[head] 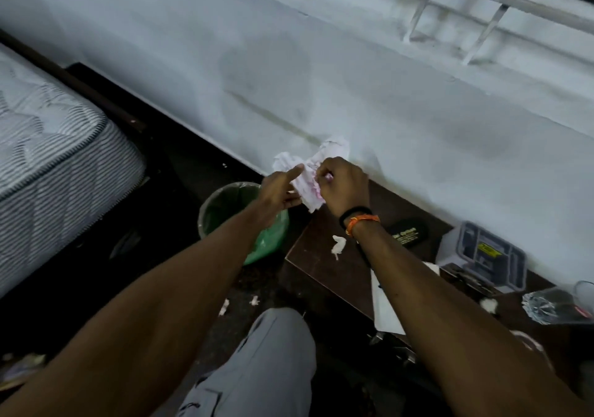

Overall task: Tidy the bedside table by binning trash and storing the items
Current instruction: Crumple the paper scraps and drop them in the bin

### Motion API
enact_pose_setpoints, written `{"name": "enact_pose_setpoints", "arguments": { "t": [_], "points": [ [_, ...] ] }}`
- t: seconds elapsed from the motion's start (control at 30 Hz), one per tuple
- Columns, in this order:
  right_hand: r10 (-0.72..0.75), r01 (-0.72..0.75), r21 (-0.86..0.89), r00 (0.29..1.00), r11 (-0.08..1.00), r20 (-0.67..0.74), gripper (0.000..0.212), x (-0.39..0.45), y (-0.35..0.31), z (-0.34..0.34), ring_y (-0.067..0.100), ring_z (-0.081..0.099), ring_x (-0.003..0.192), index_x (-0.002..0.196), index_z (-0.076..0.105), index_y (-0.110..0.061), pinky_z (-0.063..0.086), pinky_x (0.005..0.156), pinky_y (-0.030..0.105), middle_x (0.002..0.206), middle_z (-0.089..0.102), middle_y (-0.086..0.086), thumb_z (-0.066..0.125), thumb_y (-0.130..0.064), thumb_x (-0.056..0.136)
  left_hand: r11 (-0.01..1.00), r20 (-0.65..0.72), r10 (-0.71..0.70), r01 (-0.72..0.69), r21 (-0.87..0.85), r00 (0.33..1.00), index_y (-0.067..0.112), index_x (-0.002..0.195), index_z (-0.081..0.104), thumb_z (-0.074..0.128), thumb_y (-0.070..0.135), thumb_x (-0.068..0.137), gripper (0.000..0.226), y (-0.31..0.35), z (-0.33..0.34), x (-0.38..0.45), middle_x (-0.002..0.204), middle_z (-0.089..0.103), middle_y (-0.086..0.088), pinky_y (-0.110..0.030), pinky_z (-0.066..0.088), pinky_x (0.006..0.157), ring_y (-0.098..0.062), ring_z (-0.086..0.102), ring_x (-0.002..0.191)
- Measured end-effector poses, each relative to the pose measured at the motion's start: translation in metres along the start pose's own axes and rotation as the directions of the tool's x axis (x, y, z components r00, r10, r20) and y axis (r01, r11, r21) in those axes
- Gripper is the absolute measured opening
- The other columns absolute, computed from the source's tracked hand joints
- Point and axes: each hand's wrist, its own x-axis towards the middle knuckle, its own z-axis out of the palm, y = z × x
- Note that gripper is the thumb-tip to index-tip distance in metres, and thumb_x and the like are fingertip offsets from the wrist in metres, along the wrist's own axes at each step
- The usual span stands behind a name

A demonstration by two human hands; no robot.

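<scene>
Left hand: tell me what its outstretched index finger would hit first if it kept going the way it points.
The left hand points up and right, so it would meet the crumpled paper both hands hold almost at once; the wall lies beyond, though depth is unclear.

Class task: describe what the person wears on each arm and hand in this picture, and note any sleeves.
Both forearms are bare, no sleeves showing. The right hand has a black band and an orange thread at the wrist. The left hand wears nothing.
</scene>
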Motion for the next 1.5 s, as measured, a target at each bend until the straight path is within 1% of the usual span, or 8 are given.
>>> {"name": "enact_pose_setpoints", "arguments": {
  "t": [0.2,0.4,0.5,0.73,0.9,1.17,1.37,1.5],
  "points": [
    [-0.085,0.085,0.015,0.963,0.996,0.255,0.013,-0.012,-0.052,0.074,0.034,0.065,0.095,0.087,0.070,-0.012,0.050,0.077,0.039,0.101,0.072,0.007,0.058,-0.010,0.085,0.984,-0.233,-0.094,0.054,-0.172,0.968,0.007,0.105,0.068,0.070,0.022,0.087,0.023,-0.027,-0.092,0.000,0.086,0.068,-0.009,-0.025,0.054,0.053,-0.020,0.065,0.068],
    [-0.098,0.088,0.045,0.921,0.995,0.376,0.014,-0.010,-0.065,0.130,0.036,0.065,0.096,0.089,0.073,-0.008,0.050,0.076,0.038,0.102,0.072,0.012,0.059,-0.009,0.086,0.973,-0.282,-0.112,0.048,-0.224,0.953,0.009,0.099,0.070,0.068,0.024,0.085,0.020,-0.035,-0.132,0.016,0.085,0.073,-0.011,-0.032,0.058,0.064,-0.023,0.072,0.069],
    [-0.080,0.085,0.013,0.861,0.996,0.502,0.025,-0.003,-0.069,0.153,0.034,0.063,0.110,0.107,0.075,-0.014,0.049,0.087,0.035,0.116,0.072,0.012,0.062,-0.010,0.085,0.988,-0.384,-0.156,0.135,-0.080,0.910,0.006,0.118,0.061,0.067,0.024,0.086,0.037,-0.040,-0.149,0.033,0.107,0.067,-0.018,-0.041,0.056,0.084,-0.033,0.066,0.093],
    [-0.057,0.049,0.030,0.867,0.998,0.495,0.030,-0.003,-0.051,0.151,0.029,0.062,0.115,0.102,0.075,-0.014,0.051,0.096,0.035,0.124,0.068,0.007,0.060,-0.001,0.081,0.926,-0.416,-0.138,0.266,0.269,0.899,0.000,0.126,0.058,0.066,0.019,0.091,0.041,-0.072,-0.164,0.036,0.125,0.059,-0.031,-0.043,0.054,0.079,-0.033,0.060,0.097],
    [-0.024,0.004,0.059,0.940,0.998,0.340,0.027,-0.008,-0.032,0.120,0.026,0.065,0.104,0.094,0.075,-0.013,0.050,0.089,0.031,0.114,0.069,0.006,0.058,0.003,0.081,0.776,-0.262,0.083,0.102,0.623,0.961,0.016,0.072,0.062,0.065,0.014,0.087,0.016,-0.073,-0.130,0.014,0.079,0.070,-0.020,-0.051,0.061,0.072,-0.036,0.070,0.076],
    [0.107,-0.113,0.029,0.981,0.993,0.160,0.020,-0.036,0.011,0.042,0.027,0.066,0.095,0.087,0.074,-0.009,0.051,0.083,0.034,0.101,0.071,0.007,0.056,0.001,0.084,0.257,0.387,0.196,-0.428,0.867,0.901,0.018,0.134,0.057,0.066,0.018,0.087,0.048,-0.067,-0.050,-0.016,0.126,0.057,-0.016,-0.035,0.048,0.093,-0.034,0.059,0.113],
    [0.211,-0.210,-0.023,0.969,0.977,0.126,0.021,-0.079,0.048,-0.012,0.027,0.065,0.096,0.088,0.073,-0.008,0.048,0.084,0.031,0.102,0.070,0.008,0.056,0.002,0.082,0.041,0.559,0.063,-0.562,0.826,0.827,0.023,0.146,0.046,0.066,0.015,0.087,0.062,-0.085,-0.008,-0.033,0.160,0.025,-0.011,-0.043,0.044,0.107,-0.034,0.042,0.139],
    [0.262,-0.258,-0.046,0.955,0.965,0.142,0.024,-0.107,0.069,-0.034,0.029,0.065,0.098,0.089,0.073,-0.009,0.052,0.084,0.037,0.106,0.070,0.007,0.053,0.003,0.082,-0.049,0.542,0.065,-0.540,0.840,0.838,0.019,0.132,0.058,0.063,0.011,0.085,0.048,-0.096,0.009,-0.040,0.147,0.045,-0.009,-0.043,0.046,0.102,-0.035,0.049,0.129]
  ]
}}
